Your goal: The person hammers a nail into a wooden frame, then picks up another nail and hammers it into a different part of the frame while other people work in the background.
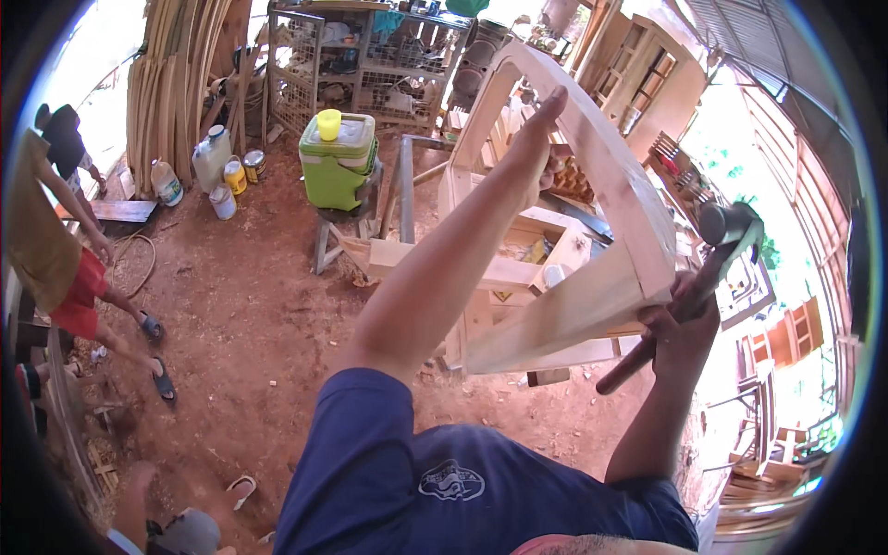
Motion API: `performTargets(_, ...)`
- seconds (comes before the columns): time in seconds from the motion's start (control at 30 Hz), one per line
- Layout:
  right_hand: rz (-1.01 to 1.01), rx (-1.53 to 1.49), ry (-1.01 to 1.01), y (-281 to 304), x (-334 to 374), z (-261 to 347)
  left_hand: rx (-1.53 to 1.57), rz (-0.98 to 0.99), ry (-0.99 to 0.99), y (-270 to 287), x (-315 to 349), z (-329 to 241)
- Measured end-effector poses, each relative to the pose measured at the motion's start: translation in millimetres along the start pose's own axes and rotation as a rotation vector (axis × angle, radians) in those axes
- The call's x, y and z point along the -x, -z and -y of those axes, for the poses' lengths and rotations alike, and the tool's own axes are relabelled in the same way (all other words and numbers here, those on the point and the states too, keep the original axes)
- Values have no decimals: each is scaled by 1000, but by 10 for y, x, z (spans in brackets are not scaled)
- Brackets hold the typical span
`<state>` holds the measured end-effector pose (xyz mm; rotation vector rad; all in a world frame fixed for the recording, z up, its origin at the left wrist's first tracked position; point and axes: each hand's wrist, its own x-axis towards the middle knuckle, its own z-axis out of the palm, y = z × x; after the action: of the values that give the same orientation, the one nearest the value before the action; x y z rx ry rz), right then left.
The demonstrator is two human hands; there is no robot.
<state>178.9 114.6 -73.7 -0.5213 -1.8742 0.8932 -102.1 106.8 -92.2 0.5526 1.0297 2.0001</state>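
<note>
A pale wooden frame with a curved, arched top rail stands tilted in front of me, its side rails running down to a lower corner near my chest. Reaching through it, my left hand is closed on the curved rail, with the thumb up along the wood and the fingers partly hidden. My right hand grips a hammer by its dark handle, beside the frame's right corner. The hammer's dark head points up and away, and its handle end sticks out below the fist.
A green cooler with a yellow cup sits on a stand beyond the frame. Containers and upright planks are at far left. A person in red shorts stands left; another person is at lower left. Wood pieces lie right.
</note>
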Motion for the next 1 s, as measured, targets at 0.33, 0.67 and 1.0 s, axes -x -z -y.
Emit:
performTargets(0.33, -249, -57, -111, -48, 267, -168, -674, -434, -426, 1265, -1815, 255)
performTargets(0.67, -394, 531, 52, 22, 399, -218, -866, -310, -446, 1444, -3269, 25)
performTargets(1.0, -297, 862, 171, 202, 436, -267, -801, -351, -534, 1403, -3312, 70)
